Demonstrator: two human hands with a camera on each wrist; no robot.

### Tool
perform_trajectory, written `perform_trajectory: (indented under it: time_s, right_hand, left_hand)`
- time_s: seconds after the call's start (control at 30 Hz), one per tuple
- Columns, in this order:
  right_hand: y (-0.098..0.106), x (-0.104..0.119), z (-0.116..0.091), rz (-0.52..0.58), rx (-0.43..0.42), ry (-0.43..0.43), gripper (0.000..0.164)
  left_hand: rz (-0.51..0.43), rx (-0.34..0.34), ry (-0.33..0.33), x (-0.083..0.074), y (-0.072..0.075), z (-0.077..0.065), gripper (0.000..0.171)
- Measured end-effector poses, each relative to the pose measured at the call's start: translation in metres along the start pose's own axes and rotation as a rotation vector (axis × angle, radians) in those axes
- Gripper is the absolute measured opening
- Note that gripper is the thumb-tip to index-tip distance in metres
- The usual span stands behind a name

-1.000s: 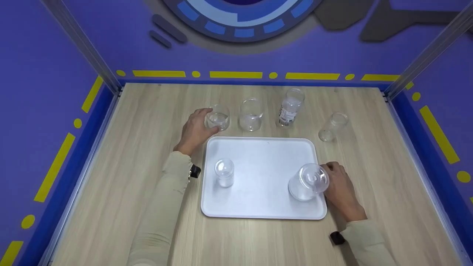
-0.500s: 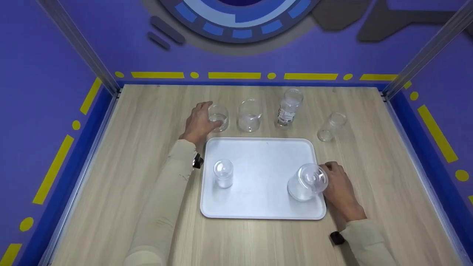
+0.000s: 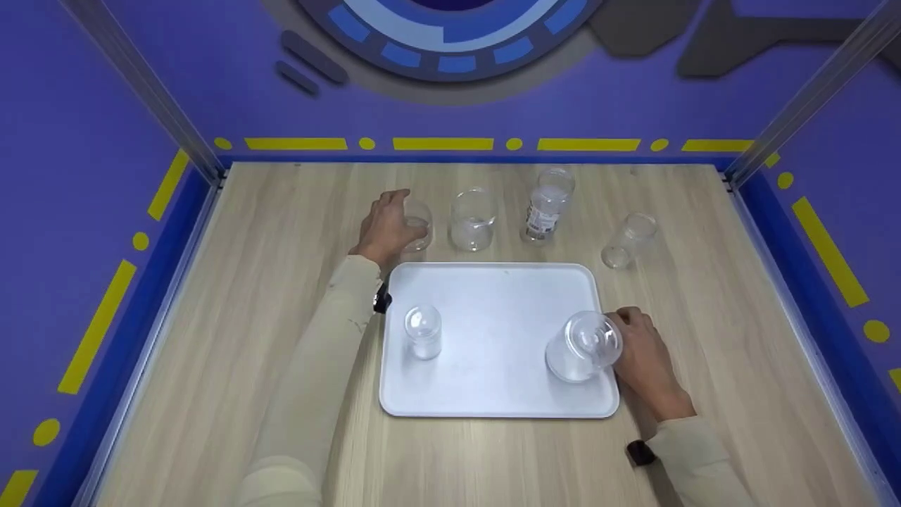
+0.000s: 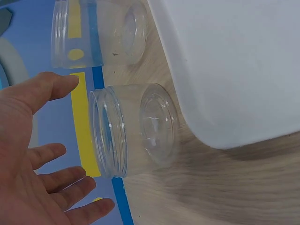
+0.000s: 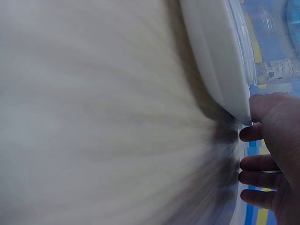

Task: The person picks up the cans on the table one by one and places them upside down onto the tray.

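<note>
At the back left of the table, my left hand (image 3: 386, 229) reaches beside a short, wide clear jar (image 3: 420, 211). Its thumb and fingers are spread around the jar's near side. In the left wrist view a gap shows between those fingers and the threaded mouth of the jar (image 4: 133, 131). My right hand (image 3: 644, 359) rests at the right edge of the white tray (image 3: 493, 394), its thumb against the rim and its fingers loosely bent near the table. Close to it, a large clear jar (image 3: 574, 355) stands on the tray, partly hiding the thumb.
A small clear jar (image 3: 424, 338) stands at the tray's left side. Behind the tray are another clear jar (image 3: 473, 222), a labelled clear bottle (image 3: 543, 211) and a slim clear jar (image 3: 628, 241). Blue printed walls (image 3: 450, 116) enclose the table.
My left hand has loosened from the short jar and shifted slightly back, its fingers now more spread. My right hand and the jars stay where they were.
</note>
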State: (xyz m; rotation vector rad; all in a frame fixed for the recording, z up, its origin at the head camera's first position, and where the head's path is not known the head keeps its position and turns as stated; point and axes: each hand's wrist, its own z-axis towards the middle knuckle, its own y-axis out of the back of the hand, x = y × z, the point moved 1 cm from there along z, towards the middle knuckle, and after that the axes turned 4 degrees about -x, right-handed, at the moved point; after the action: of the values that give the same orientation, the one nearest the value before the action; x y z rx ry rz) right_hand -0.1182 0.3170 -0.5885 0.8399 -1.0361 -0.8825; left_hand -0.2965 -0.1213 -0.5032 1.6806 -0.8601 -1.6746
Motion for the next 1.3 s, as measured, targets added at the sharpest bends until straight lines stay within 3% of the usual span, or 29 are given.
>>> perform_trajectory:
  time_s: [0.5,0.73,1.03,1.3]
  right_hand:
    - [-0.004,0.0,0.002,-0.003,-0.003,0.011,0.025]
    - [-0.005,0.001,0.003,0.003,0.015,-0.01,0.024]
    - [-0.004,0.001,0.003,-0.011,0.033,-0.013,0.023]
    - [-0.002,-0.001,0.0,-0.008,0.025,-0.038,0.023]
  left_hand:
    - [0.06,0.037,0.036,-0.001,-0.009,0.009,0.089]
    - [0.053,0.028,0.065,-0.001,-0.012,0.011,0.08]
    - [0.07,0.001,0.022,0.002,-0.011,0.011,0.069]
    - [0.039,-0.02,0.0,-0.003,-0.01,0.01,0.072]
